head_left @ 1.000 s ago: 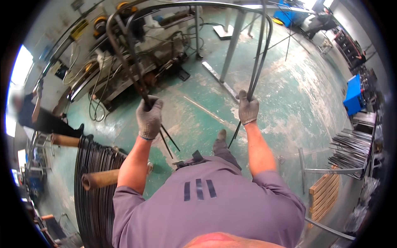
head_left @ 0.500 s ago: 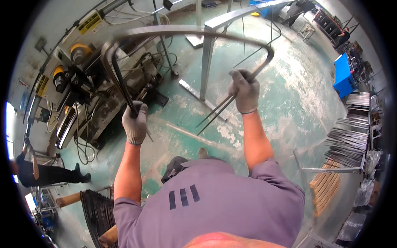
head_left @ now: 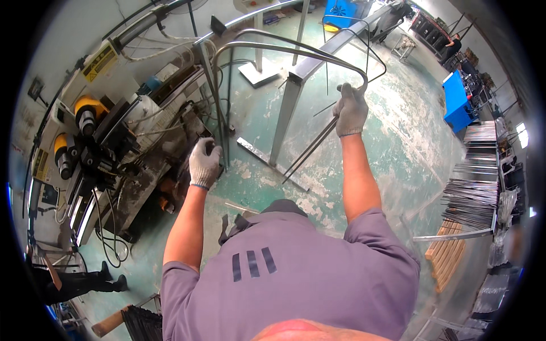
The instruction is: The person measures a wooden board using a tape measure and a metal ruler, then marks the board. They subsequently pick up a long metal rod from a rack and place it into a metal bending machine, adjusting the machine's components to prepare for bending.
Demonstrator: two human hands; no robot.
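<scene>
My right hand, in a pale knitted glove, is closed around two bent metal rods near their right-hand bend. The rods form wide U shapes. Their tops arch over a grey metal beam on an upright post, though contact with it is unclear. Just left of the rods' left legs, my left hand, gloved likewise, has its fingers curled with a gap to the thumb and nothing between them. Another thin bent rod hangs farther along the beam.
A machine with yellow-capped cylinders and hanging cables stands at the left. Stacked rods, a wooden pallet and a blue box line the right. The post's flat foot lies across the floor. A person's dark-trousered legs show lower left.
The bent rods have moved right and away, over the beam. My left hand has let go of their left legs; my right hand has shifted slightly right and keeps its hold.
</scene>
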